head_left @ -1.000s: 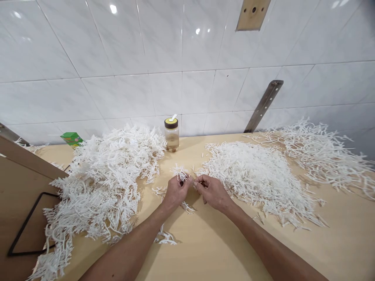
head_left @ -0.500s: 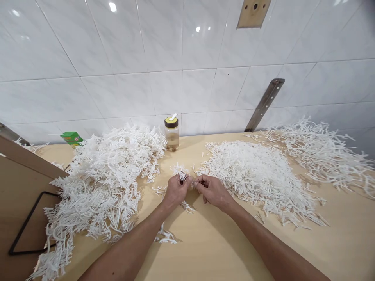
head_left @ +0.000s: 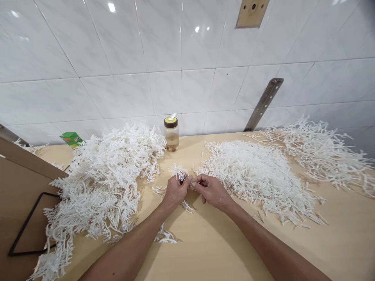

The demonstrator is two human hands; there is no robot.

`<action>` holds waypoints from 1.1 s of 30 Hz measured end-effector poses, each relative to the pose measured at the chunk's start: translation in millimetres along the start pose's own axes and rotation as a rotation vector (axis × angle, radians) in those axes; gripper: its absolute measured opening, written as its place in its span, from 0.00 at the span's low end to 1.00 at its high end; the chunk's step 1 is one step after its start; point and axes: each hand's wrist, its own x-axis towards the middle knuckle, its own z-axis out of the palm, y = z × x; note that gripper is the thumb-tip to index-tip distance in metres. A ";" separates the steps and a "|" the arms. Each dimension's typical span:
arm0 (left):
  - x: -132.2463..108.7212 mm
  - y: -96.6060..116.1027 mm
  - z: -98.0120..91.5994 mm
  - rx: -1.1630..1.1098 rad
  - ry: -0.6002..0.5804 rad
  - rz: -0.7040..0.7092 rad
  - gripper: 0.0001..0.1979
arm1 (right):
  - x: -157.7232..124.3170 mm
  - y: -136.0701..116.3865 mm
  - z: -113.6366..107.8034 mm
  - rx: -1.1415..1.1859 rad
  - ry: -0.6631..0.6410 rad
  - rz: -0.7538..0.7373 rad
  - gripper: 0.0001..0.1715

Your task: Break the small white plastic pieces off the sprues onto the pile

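Both hands meet at the middle of the wooden table (head_left: 222, 249). My left hand (head_left: 175, 191) is closed on a small white plastic sprig (head_left: 179, 171) whose branches stick up beyond the fingers. My right hand (head_left: 211, 190) pinches something small and white at the sprig's right end, fingertips touching those of the left. A big heap of white plastic branches (head_left: 102, 175) lies to the left. A flatter pile of white pieces (head_left: 254, 175) lies right of my hands.
A small clear jar with a brown lid (head_left: 171, 134) stands by the tiled wall. A third white pile (head_left: 322, 152) spreads at the far right. Brown cardboard with a black handle (head_left: 20, 210) lies left; a green carton (head_left: 72, 138) sits behind. Loose sprigs (head_left: 165, 236) lie near my left forearm.
Hardly anything has moved. My two hands have drawn slightly closer together around the sprig.
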 end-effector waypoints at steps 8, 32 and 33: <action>-0.2 -3.6 0.8 -0.021 -0.017 -0.010 0.20 | -1.9 -4.3 2.1 -0.047 0.005 -0.036 0.13; 0.3 1.6 1.3 -0.048 0.011 -0.051 0.16 | -2.2 2.7 10.3 -0.082 0.062 -0.082 0.14; 0.1 2.4 1.4 -0.045 0.017 -0.052 0.16 | -2.2 2.6 10.6 -0.123 0.081 -0.113 0.13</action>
